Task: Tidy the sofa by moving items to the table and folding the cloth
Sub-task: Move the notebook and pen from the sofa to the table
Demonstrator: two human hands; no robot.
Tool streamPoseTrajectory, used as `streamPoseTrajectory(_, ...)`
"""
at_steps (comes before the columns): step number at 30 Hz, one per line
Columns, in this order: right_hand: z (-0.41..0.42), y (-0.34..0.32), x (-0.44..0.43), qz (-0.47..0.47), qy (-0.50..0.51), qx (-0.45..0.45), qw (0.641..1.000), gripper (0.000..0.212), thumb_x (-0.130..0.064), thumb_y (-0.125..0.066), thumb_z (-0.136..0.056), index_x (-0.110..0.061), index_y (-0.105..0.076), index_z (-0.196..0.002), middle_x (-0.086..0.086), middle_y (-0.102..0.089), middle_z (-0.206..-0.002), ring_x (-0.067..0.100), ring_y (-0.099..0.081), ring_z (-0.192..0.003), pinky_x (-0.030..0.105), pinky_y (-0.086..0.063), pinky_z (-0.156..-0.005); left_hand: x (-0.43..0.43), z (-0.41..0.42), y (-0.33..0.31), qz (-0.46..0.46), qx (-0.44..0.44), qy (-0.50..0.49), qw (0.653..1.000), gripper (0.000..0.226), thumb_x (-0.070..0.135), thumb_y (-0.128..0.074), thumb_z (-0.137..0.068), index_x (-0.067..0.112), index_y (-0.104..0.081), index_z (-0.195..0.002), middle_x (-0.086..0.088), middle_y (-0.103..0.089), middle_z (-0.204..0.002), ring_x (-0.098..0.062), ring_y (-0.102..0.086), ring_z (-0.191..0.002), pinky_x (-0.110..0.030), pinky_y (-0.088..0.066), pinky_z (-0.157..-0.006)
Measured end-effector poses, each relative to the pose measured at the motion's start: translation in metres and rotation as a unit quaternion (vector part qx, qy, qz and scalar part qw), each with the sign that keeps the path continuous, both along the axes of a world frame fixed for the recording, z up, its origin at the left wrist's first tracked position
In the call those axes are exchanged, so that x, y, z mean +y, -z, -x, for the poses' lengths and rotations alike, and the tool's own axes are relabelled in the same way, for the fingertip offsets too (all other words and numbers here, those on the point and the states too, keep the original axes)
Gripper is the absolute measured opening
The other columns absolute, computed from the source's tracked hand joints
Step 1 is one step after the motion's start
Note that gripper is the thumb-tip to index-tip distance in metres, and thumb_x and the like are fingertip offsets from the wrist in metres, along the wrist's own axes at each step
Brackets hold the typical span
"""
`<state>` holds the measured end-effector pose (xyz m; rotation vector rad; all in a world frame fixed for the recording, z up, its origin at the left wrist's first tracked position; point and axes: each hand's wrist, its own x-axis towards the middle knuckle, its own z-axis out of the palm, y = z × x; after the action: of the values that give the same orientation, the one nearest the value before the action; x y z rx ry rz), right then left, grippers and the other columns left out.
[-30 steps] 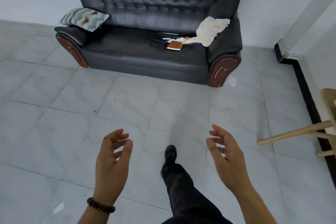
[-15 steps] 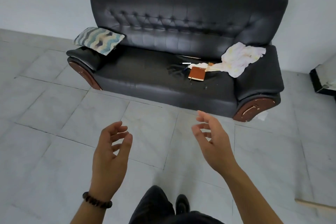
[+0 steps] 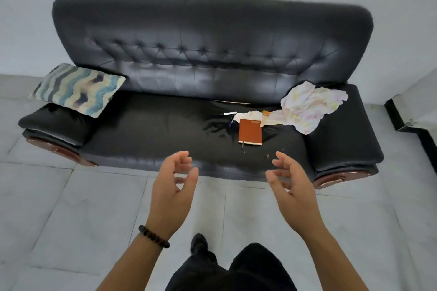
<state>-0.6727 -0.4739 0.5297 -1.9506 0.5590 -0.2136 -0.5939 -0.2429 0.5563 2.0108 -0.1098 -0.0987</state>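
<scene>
Black buttoned sofa [image 3: 153, 130] with loose items on its seat; person stood before it, both hands empty.

Left hand [image 3: 173, 186], beaded bracelet [image 3: 153, 236] at the wrist, was raised over the sofa's front edge, fingers [image 3: 183, 163] loosely curled and holding nothing. Right hand [image 3: 292, 184] was raised likewise, palm facing inward, fingers [image 3: 281, 163] relaxed and apart, touching nothing. A crumpled pale cloth [image 3: 307, 108] lay over the right armrest and trailed onto the seat. A brown notebook [image 3: 250, 131] lay flat on the seat, right of centre, its top edge just beside the cloth's trailing end. A white pen [image 3: 228, 113] and a blue pen [image 3: 230, 123] lay near the notebook's upper left corner. A wavy-striped cushion [image 3: 78, 88] leaned on the left armrest. Grey tiled floor [image 3: 71, 208] lay underfoot.
</scene>
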Motion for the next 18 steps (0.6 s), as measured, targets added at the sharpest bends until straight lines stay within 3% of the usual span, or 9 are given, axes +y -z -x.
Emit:
streamPoseTrajectory(3,-0.047,-0.003,-0.026,-0.019,0.059,-0.005,0.998,0.043,-0.025,-0.062,-0.095,-0.033,-0.048,-0.136,-0.020,-0.057,-0.121,-0.004,-0.059,-0.104,0.010,-0.050,-0.074,-0.036,-0.076,-0.009,-0.009,-0.007,0.050,0.999,0.028,0.013,-0.060,-0.093,0.023,-0.052,-0.118,0.010,-0.062,-0.111,-0.005,-0.060,-0.101,-0.006,-0.047,-0.076)
streamPoseTrajectory(8,-0.120,0.029,-0.074,-0.046,0.118,0.015,0.992,0.044,-0.026,-0.062,-0.096,-0.031,-0.049,-0.137,-0.017,-0.057,-0.123,0.001,-0.060,-0.108,0.019,-0.052,-0.083,-0.103,-0.173,0.016,-0.027,0.015,0.095,0.995,0.028,0.013,-0.060,-0.093,0.021,-0.052,-0.119,0.009,-0.062,-0.112,-0.004,-0.060,-0.103,-0.005,-0.046,-0.077)
streamPoseTrajectory(13,-0.196,0.062,-0.130,-0.068,0.092,0.074,0.991,0.041,-0.029,-0.061,-0.096,-0.041,-0.046,-0.132,-0.020,-0.055,-0.121,-0.006,-0.057,-0.106,0.016,-0.051,-0.084,-0.163,-0.236,0.048,-0.047,0.070,0.081,0.993,0.027,0.015,-0.060,-0.093,0.024,-0.054,-0.117,0.011,-0.061,-0.111,0.000,-0.059,-0.101,-0.012,-0.050,-0.078)
streamPoseTrajectory(18,-0.274,0.101,-0.183,-0.070,0.069,0.105,0.990,0.042,-0.028,-0.061,-0.096,-0.040,-0.047,-0.133,-0.016,-0.055,-0.124,-0.007,-0.056,-0.107,0.016,-0.049,-0.084,-0.211,-0.303,0.088,-0.082,0.098,0.095,0.987,0.028,0.014,-0.061,-0.093,0.020,-0.055,-0.119,0.009,-0.061,-0.114,0.002,-0.057,-0.102,-0.008,-0.046,-0.077)
